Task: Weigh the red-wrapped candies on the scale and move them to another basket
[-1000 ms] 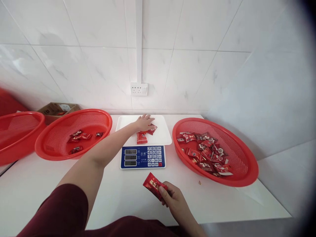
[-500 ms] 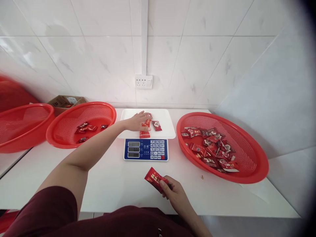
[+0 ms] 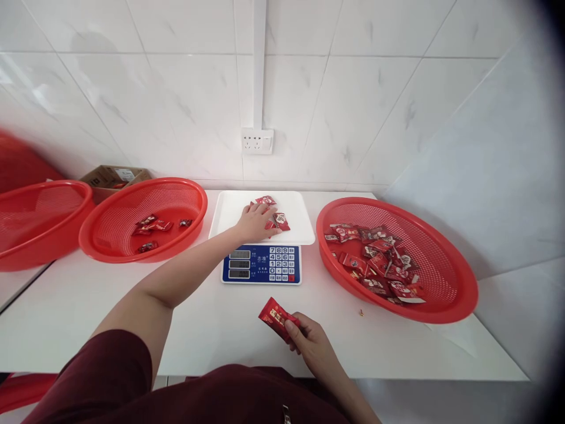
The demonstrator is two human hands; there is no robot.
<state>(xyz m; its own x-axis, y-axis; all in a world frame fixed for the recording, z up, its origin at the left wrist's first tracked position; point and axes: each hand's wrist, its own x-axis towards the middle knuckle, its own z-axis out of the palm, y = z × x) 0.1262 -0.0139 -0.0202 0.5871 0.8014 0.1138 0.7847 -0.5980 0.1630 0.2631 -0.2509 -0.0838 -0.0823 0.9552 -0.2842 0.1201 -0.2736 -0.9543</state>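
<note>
My right hand [image 3: 312, 340] pinches a red snack packet [image 3: 275, 317] with gold lettering above the table's front part. Under its thumb, I cannot tell whether there is more than one packet. My left hand [image 3: 256, 221] reaches over the white tray [image 3: 227, 227] of a digital scale [image 3: 261, 266], palm down with fingers stretched out across several red packets. One packet [image 3: 266, 201] pokes out beyond the fingers, and a packet with a white patch [image 3: 281, 221] lies at their right. The hand covers the others in part.
At the right, a red perforated basket [image 3: 459, 297] holds many red packets; the left basket [image 3: 99, 247] holds several. Further left are another red basket [image 3: 39, 247] and a cardboard box [image 3: 103, 178]. A tiny gold scrap [image 3: 361, 312] lies on the white table [image 3: 212, 335]. A socket [image 3: 258, 141] is on the wall.
My left hand has shifted a little right over the tray, and the packets beneath it are pushed closer together. My right hand keeps its packet in nearly the same place.
</note>
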